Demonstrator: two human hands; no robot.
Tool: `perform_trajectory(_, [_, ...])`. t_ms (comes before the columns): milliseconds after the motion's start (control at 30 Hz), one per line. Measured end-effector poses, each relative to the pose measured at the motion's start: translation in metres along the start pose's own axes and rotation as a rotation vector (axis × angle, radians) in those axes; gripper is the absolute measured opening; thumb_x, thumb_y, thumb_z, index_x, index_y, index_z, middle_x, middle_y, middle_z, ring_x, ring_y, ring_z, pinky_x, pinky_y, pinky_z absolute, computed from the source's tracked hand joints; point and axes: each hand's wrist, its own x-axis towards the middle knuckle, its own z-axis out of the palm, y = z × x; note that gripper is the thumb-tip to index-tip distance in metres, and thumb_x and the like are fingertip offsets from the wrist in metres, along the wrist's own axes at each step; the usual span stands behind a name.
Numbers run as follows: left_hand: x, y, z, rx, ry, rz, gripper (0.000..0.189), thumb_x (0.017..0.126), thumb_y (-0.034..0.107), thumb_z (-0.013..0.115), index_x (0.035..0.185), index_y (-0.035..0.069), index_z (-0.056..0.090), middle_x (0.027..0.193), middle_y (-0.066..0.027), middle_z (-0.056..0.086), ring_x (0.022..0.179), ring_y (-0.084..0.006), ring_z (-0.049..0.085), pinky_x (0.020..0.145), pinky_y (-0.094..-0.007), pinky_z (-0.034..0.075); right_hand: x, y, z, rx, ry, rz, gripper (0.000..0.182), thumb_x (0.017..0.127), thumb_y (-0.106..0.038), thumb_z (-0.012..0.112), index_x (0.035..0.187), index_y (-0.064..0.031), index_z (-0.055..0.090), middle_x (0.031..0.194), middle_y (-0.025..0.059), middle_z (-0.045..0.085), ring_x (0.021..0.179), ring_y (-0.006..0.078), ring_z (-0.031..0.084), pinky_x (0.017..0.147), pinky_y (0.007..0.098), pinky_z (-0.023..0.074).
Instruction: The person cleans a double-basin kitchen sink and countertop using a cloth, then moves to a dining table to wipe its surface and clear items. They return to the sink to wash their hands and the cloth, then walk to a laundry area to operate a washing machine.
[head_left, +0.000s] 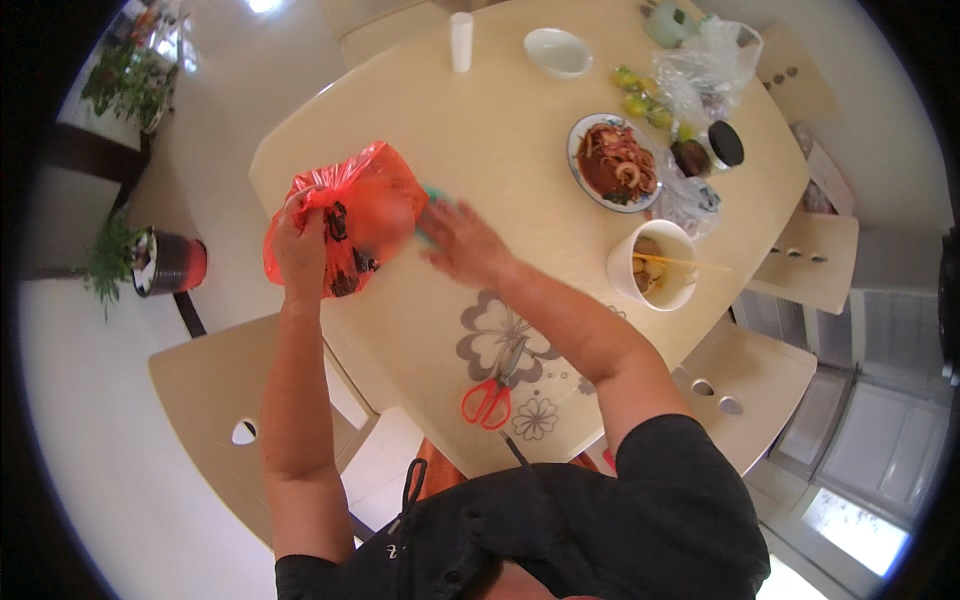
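Note:
My left hand (296, 240) grips the gathered top of a red plastic bag (379, 202) at the table's left edge. The bag is partly see-through and bears dark printing. My right hand (471, 244) is blurred and spread low over the tabletop, just right of the bag. Against its fingertips shows a bit of a teal thing (433, 193), perhaps a cloth, mostly hidden by the hand and the bag. Nearer my body lie scissors (495, 394) with red handles, their blades pointing away from me.
On the cream table (517, 142) stand a plate of sauced food (616, 163), a white tub (651, 264) with food and a yellow stick, a white bowl (558, 52), a white cylinder (462, 43), a black-lidded jar (725, 144), yellow-green fruit (637, 96) and clear plastic bags (705, 64). Chairs (217, 397) surround it.

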Motion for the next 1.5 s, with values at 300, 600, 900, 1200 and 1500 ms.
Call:
perform_trajectory(300, [0.050,0.107,0.107,-0.283,-0.085,0.008,0.023,0.086,0.010,0.061,0.106,-0.002,0.065,0.092,-0.0049,0.066,0.081,-0.0109,0.063,0.075,-0.0240,0.049,-0.156,-0.026,-0.047,0.036,0.080,0.366,0.057,0.094,-0.037,0.046,0.142,-0.0103,0.033,0.150,0.0084,0.029,0.138,0.0276,0.027,0.114,0.0467,0.0175])
perform_trajectory(600, [0.057,0.110,0.251,-0.088,-0.290,-0.040,0.047,0.082,0.022,0.066,0.123,0.001,0.055,0.119,-0.0184,0.057,0.107,-0.0278,0.057,0.092,-0.0395,0.046,-0.140,0.011,-0.041,0.034,0.304,0.482,0.055,0.092,-0.035,0.049,0.140,-0.0108,0.036,0.149,0.0091,0.031,0.137,0.0292,0.028,0.113,0.0472,0.0181])
perform_trajectory(900, [-0.101,0.138,0.263,-0.232,-0.632,-0.235,0.074,0.081,0.028,0.071,0.140,0.006,0.035,0.131,-0.0144,0.044,0.105,-0.0251,0.054,0.082,-0.0367,0.048,-0.247,-0.009,-0.055,0.218,0.000,0.269,0.053,0.093,-0.032,0.048,0.141,-0.0140,0.036,0.148,0.0081,0.032,0.138,0.0247,0.026,0.115,0.0473,0.0155])
perform_trajectory(1200, [-0.168,0.164,0.281,-0.428,-1.050,-0.821,0.056,0.083,0.007,0.052,0.136,0.008,0.032,0.116,-0.0128,0.056,0.094,-0.0240,0.064,0.078,-0.0358,0.057,-0.360,0.127,-0.079,-0.315,0.223,0.818,0.053,0.094,-0.034,0.044,0.142,-0.0133,0.035,0.149,0.0099,0.031,0.139,0.0263,0.026,0.113,0.0518,0.0167])
perform_trajectory(1500, [-0.157,0.167,0.223,-0.533,-0.842,-0.850,0.045,0.080,0.000,0.046,0.125,-0.008,0.040,0.111,-0.0195,0.057,0.094,-0.0304,0.064,0.082,-0.0369,0.058,-0.319,0.135,-0.067,-0.300,0.450,0.866,0.055,0.092,-0.035,0.047,0.140,-0.0100,0.038,0.146,0.0131,0.036,0.136,0.0311,0.029,0.109,0.0549,0.0226])
